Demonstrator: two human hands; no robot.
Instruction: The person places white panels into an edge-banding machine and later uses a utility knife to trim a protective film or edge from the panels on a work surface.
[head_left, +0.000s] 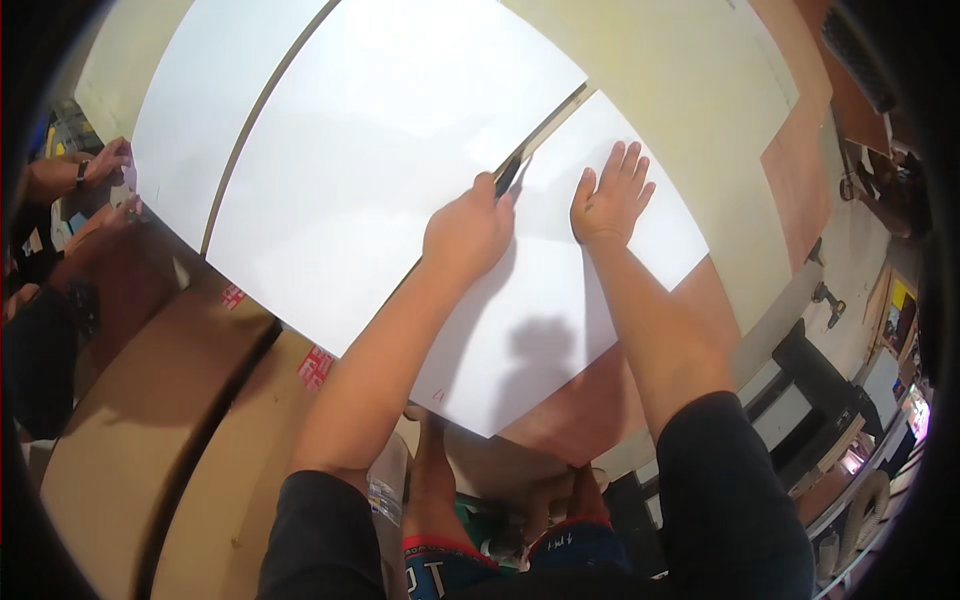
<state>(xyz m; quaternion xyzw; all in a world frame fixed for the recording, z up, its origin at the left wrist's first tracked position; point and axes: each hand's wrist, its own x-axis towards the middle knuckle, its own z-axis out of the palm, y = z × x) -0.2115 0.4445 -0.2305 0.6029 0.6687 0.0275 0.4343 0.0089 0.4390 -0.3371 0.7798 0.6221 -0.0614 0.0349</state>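
My left hand point(470, 228) is closed around a slim black tool point(511, 172) that looks like a utility knife. Its tip sits at the narrow gap between a large white panel point(370, 170) and a smaller white panel point(530, 300). Part of the tool is hidden by my fingers. Flat on the smaller panel, to the right of the gap, lies my right hand point(612, 200), its fingers spread and nothing in it. A beige strip point(560, 118) shows in the gap's far part.
Another white panel point(200, 110) lies at the left, where a co-worker's hands point(108, 165) touch its edge. Reddish-brown board point(560, 410) and pale board point(690, 90) extend beyond the panels. Brown boards point(230, 470) stand at lower left. A drill point(828, 300) lies at the right.
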